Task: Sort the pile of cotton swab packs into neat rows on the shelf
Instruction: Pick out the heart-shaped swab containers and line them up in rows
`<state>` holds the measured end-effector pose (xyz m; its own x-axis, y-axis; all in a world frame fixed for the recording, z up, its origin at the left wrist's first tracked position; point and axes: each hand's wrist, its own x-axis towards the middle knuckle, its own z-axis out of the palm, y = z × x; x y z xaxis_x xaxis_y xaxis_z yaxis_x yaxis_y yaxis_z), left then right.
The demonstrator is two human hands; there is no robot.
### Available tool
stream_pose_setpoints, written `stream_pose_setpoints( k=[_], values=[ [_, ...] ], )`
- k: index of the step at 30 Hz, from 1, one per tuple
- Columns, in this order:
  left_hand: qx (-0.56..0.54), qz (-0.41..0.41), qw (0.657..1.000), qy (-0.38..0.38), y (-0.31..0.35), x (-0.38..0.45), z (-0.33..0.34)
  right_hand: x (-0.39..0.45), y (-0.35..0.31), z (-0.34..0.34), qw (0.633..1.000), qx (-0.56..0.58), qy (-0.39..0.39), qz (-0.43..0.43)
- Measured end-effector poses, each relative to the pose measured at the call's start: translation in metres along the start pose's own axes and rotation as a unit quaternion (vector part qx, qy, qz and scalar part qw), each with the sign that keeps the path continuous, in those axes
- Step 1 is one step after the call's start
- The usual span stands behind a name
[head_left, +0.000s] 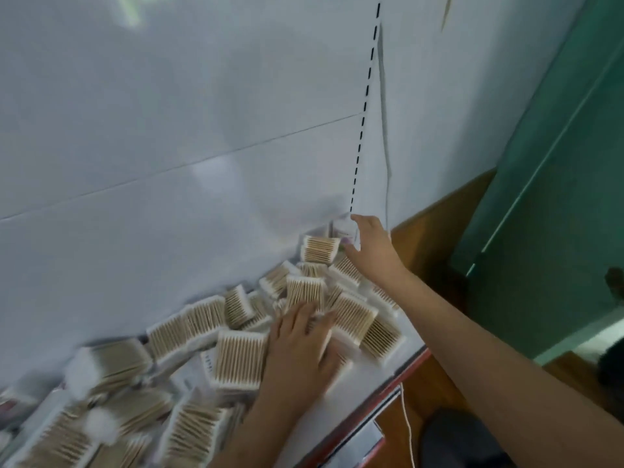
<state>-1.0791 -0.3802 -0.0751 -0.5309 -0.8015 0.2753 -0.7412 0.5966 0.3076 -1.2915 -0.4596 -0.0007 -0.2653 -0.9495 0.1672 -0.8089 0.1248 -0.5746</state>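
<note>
Several cotton swab packs (239,359), clear wrappers over wooden sticks with white tips, lie jumbled across the white shelf (368,378). One pack (319,248) stands near the far right corner. My left hand (300,346) lies flat on packs in the middle of the pile, fingers spread, gripping nothing that I can see. My right hand (371,244) reaches to the back right corner and pinches a pack with a purple label (342,233) upright against the back panel. The packs at the lower left are blurred.
The white back panel (169,146) rises behind the pile, with a slotted upright (363,126) at its right end. The shelf's red front edge with a price rail (368,423) runs diagonally. A green panel (557,180) and wooden floor (435,386) lie to the right.
</note>
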Motion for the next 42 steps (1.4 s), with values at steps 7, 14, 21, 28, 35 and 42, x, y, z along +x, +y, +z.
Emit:
stream_pose_setpoints(
  k=[7, 14, 21, 28, 35, 42],
  values=[
    [0.008, -0.017, 1.0, -0.005, 0.0, 0.003, -0.002, 0.051, 0.036, 0.029, 0.999, 0.02, -0.025, -0.043],
    [0.016, -0.06, 0.998, -0.017, 0.018, -0.002, -0.005, 0.049, 0.047, 0.014, 0.996, 0.039, -0.001, -0.084],
    [-0.07, -0.215, 0.956, 0.188, 0.048, 0.002, -0.048, -0.009, -0.034, -0.026, 0.971, 0.217, 0.002, -0.102],
    [-0.07, -0.287, 0.899, 0.323, 0.032, -0.065, -0.094, -0.109, -0.132, 0.024, 0.922, 0.28, -0.2, -0.176],
    [-0.122, -0.404, 0.803, 0.421, -0.022, -0.245, -0.159, -0.229, -0.25, 0.072, 0.841, 0.349, -0.321, -0.259],
    [-0.137, -0.511, 0.704, 0.473, -0.082, -0.453, -0.217, -0.35, -0.359, 0.185, 0.838, 0.168, -0.287, -0.433]
  ],
)
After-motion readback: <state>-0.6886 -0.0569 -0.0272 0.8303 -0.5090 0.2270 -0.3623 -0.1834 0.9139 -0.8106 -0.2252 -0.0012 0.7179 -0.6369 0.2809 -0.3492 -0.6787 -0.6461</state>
